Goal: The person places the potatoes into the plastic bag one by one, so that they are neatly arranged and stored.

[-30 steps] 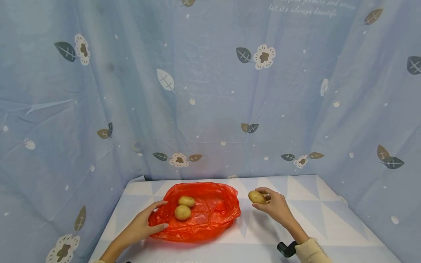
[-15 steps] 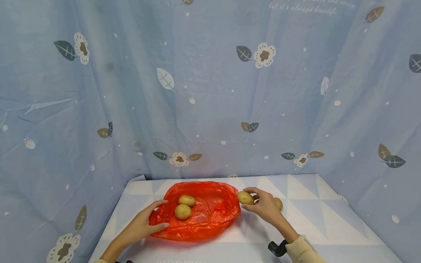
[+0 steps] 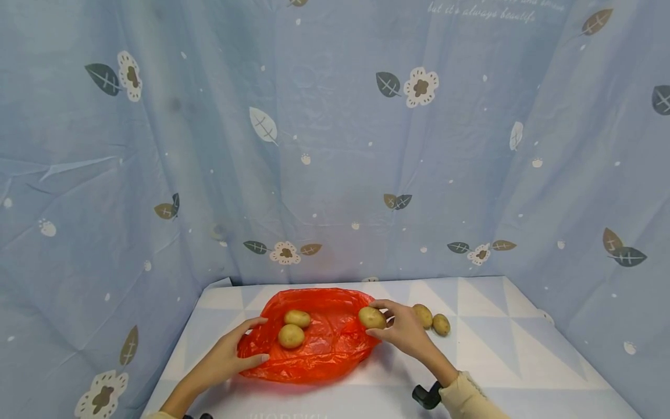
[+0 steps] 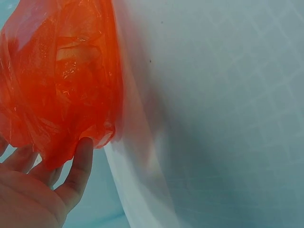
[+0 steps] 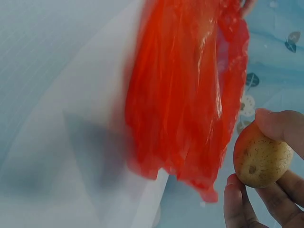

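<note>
A red plastic bag (image 3: 314,370) lies spread on the table with its mouth wide. Inside its left part sit two potatoes, one farther back (image 3: 297,318) and one nearer (image 3: 291,336). My left hand (image 3: 225,356) holds the bag's left side between thumb and fingers; the left wrist view shows the thumb against the red film (image 4: 71,95). Over the bag's right rim, my right hand (image 3: 407,331) grips a third potato (image 3: 371,318) between thumb and fingers. The right wrist view shows that potato (image 5: 261,159) beside the bag, apart from its film.
Two more potatoes, one left (image 3: 422,316) and one right (image 3: 441,325), lie on the table behind the right hand. The white and pale blue table (image 3: 502,355) reaches back to a blue patterned curtain (image 3: 335,145). A black device (image 3: 426,396) is at the right wrist.
My right hand has carried its potato leftward from beside the bag to over the bag's right rim. Two potatoes on the table have come into sight behind it. The left hand stays put.
</note>
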The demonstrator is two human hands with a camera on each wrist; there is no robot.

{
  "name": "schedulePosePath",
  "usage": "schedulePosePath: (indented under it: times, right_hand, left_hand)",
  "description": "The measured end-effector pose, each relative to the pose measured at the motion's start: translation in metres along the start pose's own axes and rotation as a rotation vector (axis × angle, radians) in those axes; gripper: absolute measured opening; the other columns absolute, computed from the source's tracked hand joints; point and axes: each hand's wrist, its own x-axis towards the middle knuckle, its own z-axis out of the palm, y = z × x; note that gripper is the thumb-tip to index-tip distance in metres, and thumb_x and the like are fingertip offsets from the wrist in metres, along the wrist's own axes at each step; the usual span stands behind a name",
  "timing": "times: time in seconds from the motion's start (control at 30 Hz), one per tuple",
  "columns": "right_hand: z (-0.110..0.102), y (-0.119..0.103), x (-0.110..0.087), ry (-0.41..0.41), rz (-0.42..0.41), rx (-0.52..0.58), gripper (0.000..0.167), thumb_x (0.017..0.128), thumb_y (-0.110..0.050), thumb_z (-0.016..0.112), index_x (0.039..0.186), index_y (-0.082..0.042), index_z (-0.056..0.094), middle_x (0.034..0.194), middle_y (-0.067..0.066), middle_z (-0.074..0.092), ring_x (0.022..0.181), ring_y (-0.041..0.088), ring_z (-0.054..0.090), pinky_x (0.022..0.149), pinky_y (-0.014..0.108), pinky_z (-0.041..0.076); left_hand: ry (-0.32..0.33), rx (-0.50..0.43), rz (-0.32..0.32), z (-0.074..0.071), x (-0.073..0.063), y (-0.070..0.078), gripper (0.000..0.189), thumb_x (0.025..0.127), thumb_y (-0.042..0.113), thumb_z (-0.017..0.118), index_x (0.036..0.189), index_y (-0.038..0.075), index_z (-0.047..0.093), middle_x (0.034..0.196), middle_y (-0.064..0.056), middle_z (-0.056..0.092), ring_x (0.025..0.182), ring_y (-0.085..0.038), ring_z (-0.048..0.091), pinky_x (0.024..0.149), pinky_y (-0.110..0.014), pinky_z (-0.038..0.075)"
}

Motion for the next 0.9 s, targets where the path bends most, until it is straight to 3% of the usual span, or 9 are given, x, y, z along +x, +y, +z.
schedulePosePath:
  times: [0.5,0.77,0.9]
  right_hand:
    - [0.041,-0.007,0.007,-0.102,-0.069,0.015,0.047,0.077,-0.025,0.093,0.118,-0.019,0.072,0.103,-0.008,0.071,0.085,0.012,0.061,0.074,0.028,0.054]
    - [0.064,-0.016,0.011,-0.179,-0.013,0.044,0.046,0.078,-0.026,0.092,0.119,-0.019,0.072,0.107,-0.010,0.069,0.088,0.012,0.060,0.076,0.026,0.054]
    - [0.075,-0.023,0.012,-0.202,-0.025,0.058,0.046,0.077,-0.025,0.093,0.118,-0.019,0.072,0.107,-0.011,0.069,0.089,0.010,0.060,0.076,0.026,0.054]
  left_hand:
    - [-0.017,-0.007,0.016,0.001,0.001,0.002,0.075,0.084,0.033,0.086,0.149,0.018,0.049,0.148,-0.017,0.050,0.125,-0.035,0.056,0.093,-0.048,0.058]
    - [-0.007,0.000,0.006,0.002,0.001,0.004,0.076,0.084,0.033,0.086,0.149,0.019,0.049,0.149,-0.016,0.050,0.128,-0.038,0.054,0.095,-0.051,0.057]
    - [-0.010,-0.010,-0.010,0.002,0.001,0.005,0.077,0.084,0.032,0.087,0.149,0.019,0.049,0.149,-0.017,0.049,0.127,-0.038,0.055,0.093,-0.049,0.058]
